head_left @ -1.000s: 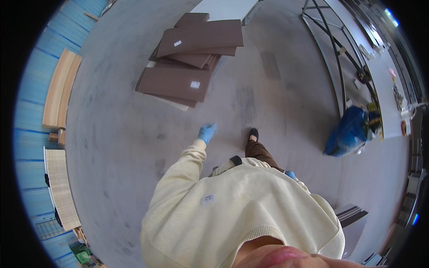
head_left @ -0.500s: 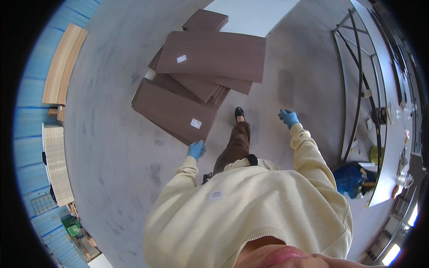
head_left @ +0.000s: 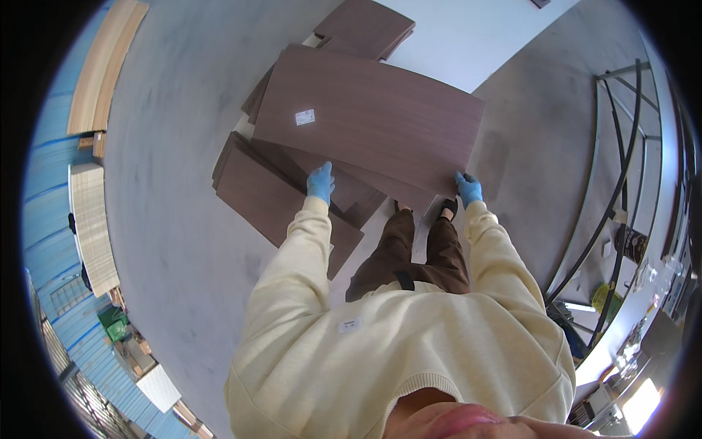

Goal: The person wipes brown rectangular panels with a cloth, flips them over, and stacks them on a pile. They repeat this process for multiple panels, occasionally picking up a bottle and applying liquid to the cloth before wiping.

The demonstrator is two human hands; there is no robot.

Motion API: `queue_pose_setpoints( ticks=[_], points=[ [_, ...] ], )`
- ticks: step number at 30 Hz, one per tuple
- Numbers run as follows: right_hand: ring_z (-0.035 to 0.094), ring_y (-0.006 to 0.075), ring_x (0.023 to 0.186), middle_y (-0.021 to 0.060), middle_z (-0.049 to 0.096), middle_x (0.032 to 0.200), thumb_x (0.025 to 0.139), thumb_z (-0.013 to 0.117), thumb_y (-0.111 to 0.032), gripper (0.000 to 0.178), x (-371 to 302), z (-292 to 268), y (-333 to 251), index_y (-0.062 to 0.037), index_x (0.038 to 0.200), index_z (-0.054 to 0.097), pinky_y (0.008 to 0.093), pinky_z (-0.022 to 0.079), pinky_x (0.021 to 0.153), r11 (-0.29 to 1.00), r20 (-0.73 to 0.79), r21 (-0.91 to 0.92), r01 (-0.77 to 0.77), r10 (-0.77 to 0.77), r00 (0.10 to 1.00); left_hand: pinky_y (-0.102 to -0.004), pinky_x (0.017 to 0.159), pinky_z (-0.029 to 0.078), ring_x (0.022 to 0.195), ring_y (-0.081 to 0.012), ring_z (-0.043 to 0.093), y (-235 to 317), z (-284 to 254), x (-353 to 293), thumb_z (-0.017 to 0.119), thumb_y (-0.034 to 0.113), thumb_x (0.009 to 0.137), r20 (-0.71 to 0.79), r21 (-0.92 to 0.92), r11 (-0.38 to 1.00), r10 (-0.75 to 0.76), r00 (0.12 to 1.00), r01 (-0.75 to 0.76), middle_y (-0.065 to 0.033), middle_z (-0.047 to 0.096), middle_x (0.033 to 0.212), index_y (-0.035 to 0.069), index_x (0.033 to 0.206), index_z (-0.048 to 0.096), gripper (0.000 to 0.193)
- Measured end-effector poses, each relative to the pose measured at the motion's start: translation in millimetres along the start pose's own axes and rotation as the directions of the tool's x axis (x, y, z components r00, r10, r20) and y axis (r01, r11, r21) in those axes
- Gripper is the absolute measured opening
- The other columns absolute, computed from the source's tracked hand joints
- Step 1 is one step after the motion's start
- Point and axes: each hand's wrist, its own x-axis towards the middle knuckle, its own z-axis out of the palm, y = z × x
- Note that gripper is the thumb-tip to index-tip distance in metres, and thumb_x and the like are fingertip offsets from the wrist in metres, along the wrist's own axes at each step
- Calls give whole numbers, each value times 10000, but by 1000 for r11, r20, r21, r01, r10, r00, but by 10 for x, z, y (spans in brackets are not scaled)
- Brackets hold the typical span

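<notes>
A large dark brown panel (head_left: pixel 373 110) with a white label lies on top of a loose stack of similar panels. My right hand (head_left: pixel 469 189), in a blue glove, is closed on its near right corner, some fingers hidden by the panel. My left hand (head_left: pixel 320 183), also gloved in blue, is just short of the panel's near edge. Its fingers are apart and slightly bent, with nothing seen in them. Below that hand, a lower brown panel (head_left: pixel 256 190) sticks out to the left, turned at an angle.
More brown panels (head_left: pixel 369 25) lie beyond, beside a white sheet (head_left: pixel 468 36) on the grey floor. On the right stands a metal frame (head_left: pixel 643 168) with dark curved strips. Wooden boards (head_left: pixel 95 227) line the blue wall on the left. My feet are close to the stack.
I have stepped up to the stack, and both feet now show. My right hand has taken hold of the top panel's corner. My left hand has moved forward to its near edge.
</notes>
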Motion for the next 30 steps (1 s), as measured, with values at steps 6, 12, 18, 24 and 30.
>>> queue_pose_setpoints(
  ticks=[6,12,18,24,30],
  points=[
    [676,160,826,43,736,1046,946,755,-250,350,-251,-67,305,-29,1213,709,330,556,722,983,277,72,-171,145,950,-495,1121,416,1325,-361,537,447,210,369,723,420,936,-88,-168,967,-209,974,192,-148,562,1461,76,1490,486,693],
    [660,182,805,47,721,993,933,771,-253,386,-920,-132,451,-7,1221,695,346,542,712,902,383,30,-430,388,839,-514,1102,429,1304,-343,560,444,37,382,739,401,921,-118,-266,944,-232,966,195,-98,569,1469,100,1474,515,668],
    [639,248,1128,74,693,1232,926,779,-312,507,-483,-118,155,-98,1360,627,446,527,991,517,430,647,-561,360,828,-525,1118,423,1289,-353,565,465,-51,350,725,390,938,-119,-425,886,-258,959,185,-118,594,1411,132,1455,525,612],
    [611,289,1208,57,653,1327,941,758,-285,569,-242,-207,-61,-140,1452,554,519,495,1066,409,523,671,-618,331,786,-519,1040,473,1217,-344,595,514,87,429,738,325,936,-169,-402,901,-249,954,164,-100,613,1377,139,1411,571,538],
    [589,309,1243,70,613,1387,943,758,-279,616,-218,-202,-194,-149,1489,504,521,492,1082,406,571,656,-636,283,770,-499,983,510,1178,-334,612,454,130,526,754,322,919,-273,-322,942,-186,944,93,-103,629,1329,110,1349,614,499]
  ],
)
